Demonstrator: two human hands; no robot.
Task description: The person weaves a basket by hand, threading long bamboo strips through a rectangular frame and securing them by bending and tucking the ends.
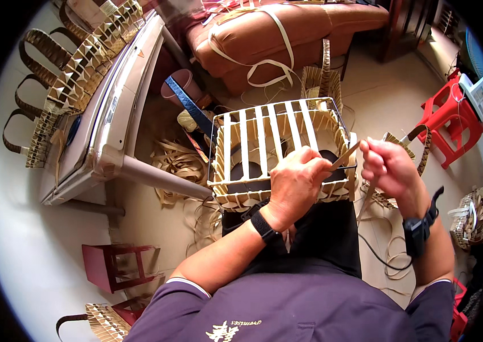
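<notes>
A woven basket (235,199) rests on my lap, with a dark wire frame and pale flat slats running across its upper face. My left hand (297,178) is closed at the basket's near right rim, its fingers pinching a flat brown weaving strip (346,157). Just right of the basket, my right hand (391,170) grips the same strip between thumb and fingers. The short stretch between the two hands looks taut and slants up to the right. Below my right hand a length of strip hangs down. My left fingertips are partly hidden.
On the left, a table (117,114) bears a row of finished-looking handled baskets (81,68). A heap of loose strips (180,171) lies on the floor near its leg. A brown sofa (253,43) stands ahead, a red stool (452,117) at right, a dark red stool (110,265) at lower left.
</notes>
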